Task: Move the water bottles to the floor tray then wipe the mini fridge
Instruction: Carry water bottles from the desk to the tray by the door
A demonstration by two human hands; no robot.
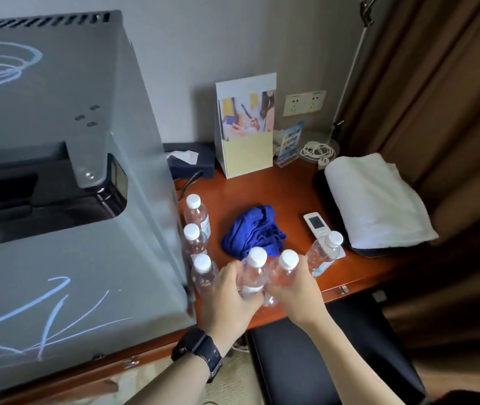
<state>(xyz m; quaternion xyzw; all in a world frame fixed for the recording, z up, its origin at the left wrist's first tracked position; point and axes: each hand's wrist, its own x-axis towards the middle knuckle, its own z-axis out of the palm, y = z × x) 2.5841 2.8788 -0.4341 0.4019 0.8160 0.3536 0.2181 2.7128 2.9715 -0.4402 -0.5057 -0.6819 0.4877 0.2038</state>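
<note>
Several clear water bottles with white caps stand on the red-brown desk [291,188]. My left hand [230,296] grips one bottle [254,270] near the desk's front edge. My right hand [297,293] grips the bottle beside it [285,268]. Three more bottles [196,213] [194,239] [203,273] line up against the side of the grey mini fridge [57,200], whose top carries white scribble marks. Another bottle [325,252] stands to the right. A crumpled blue cloth [254,230] lies just behind the held bottles. The floor tray is out of view.
A white remote [316,223], a folded white towel [376,200], a brochure stand [247,127], a tissue box [190,160] and a coiled white cable [317,150] share the desk. A dark stool [306,361] sits below the front edge. Brown curtains [437,97] hang at right.
</note>
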